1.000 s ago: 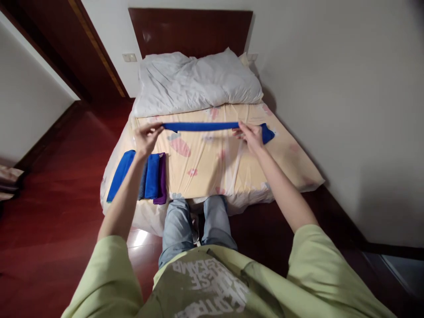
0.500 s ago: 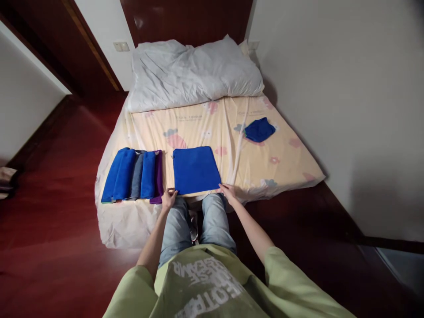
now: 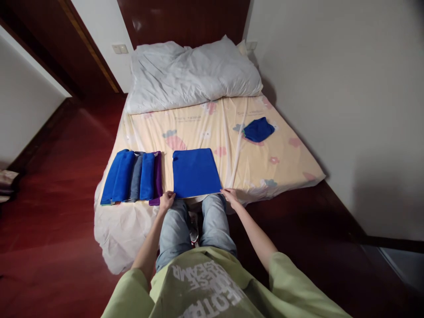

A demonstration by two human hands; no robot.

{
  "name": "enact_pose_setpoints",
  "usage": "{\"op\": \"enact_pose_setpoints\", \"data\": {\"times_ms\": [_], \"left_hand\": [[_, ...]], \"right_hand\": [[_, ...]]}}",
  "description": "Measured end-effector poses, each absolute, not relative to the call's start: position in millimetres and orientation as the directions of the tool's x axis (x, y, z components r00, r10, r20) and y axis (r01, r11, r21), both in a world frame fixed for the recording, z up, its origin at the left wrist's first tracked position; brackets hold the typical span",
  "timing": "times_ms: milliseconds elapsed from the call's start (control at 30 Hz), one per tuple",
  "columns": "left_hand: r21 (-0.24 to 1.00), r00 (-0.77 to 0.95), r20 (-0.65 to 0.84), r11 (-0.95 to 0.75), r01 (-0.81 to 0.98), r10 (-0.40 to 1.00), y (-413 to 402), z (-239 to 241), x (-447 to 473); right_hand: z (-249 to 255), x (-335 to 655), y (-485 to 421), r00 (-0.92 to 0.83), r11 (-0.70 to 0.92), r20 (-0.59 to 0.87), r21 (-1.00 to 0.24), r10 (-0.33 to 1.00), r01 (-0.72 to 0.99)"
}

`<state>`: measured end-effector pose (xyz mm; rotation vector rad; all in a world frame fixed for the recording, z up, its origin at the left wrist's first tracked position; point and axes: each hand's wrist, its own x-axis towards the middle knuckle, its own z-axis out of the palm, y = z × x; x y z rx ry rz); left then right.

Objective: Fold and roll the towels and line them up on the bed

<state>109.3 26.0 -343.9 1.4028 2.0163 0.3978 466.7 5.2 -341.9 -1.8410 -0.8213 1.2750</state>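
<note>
A blue towel (image 3: 196, 172) lies flat as a near-square at the front edge of the bed. My left hand (image 3: 167, 200) is closed on its near left corner. At the near right corner, my right hand (image 3: 229, 195) pinches the same towel. Just left of it sits a row of folded towels: several blue ones (image 3: 123, 176), a grey one (image 3: 136, 177) and a purple one (image 3: 158, 179) at the row's right end. Farther back on the right rests a crumpled blue cloth (image 3: 259, 130).
The bed has a yellow patterned sheet (image 3: 285, 165) whose pale edge hangs over the front. A white quilt or large pillow (image 3: 195, 75) lies against the dark headboard (image 3: 183, 22). My legs (image 3: 215, 221) stand against the bed's front edge. A wall (image 3: 334, 88) rises on the right.
Both hands keep hold of the towel's near corners, and the towel lies almost as before. The view has shifted slightly. The sheet's hanging edge at the front left reaches lower.
</note>
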Motion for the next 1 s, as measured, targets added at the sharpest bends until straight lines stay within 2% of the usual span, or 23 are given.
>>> {"op": "enact_pose_setpoints", "data": {"times_ms": [100,333,500,833,1000], "left_hand": [[0.569,-0.191,-0.347,0.368,0.736,0.918,48.6,-338.2,110.2],[0.583,-0.214,-0.346,0.388,0.714,0.913,146.3,-334.9,119.3],[0.615,-0.285,-0.309,0.419,0.667,0.907,212.5,-344.5,126.6],[0.626,-0.284,-0.161,0.321,0.711,0.945,285.5,-361.7,135.7],[0.587,-0.25,-0.093,0.255,0.768,0.964,294.4,-364.1,134.9]], "right_hand": [[-340.6,469.9,22.1,0.27,-0.523,-0.482,-0.845,0.834,0.108],[-343.2,477.4,107.9,0.167,-0.452,-0.42,-0.839,0.892,0.304],[-356.8,472.7,187.1,0.172,-0.317,-0.266,-0.796,0.949,0.516],[-389.8,453.2,301.4,0.18,-0.21,-0.131,-0.812,0.975,0.545],[-393.0,451.9,305.5,0.23,-0.242,-0.114,-0.704,0.966,0.667]]}}
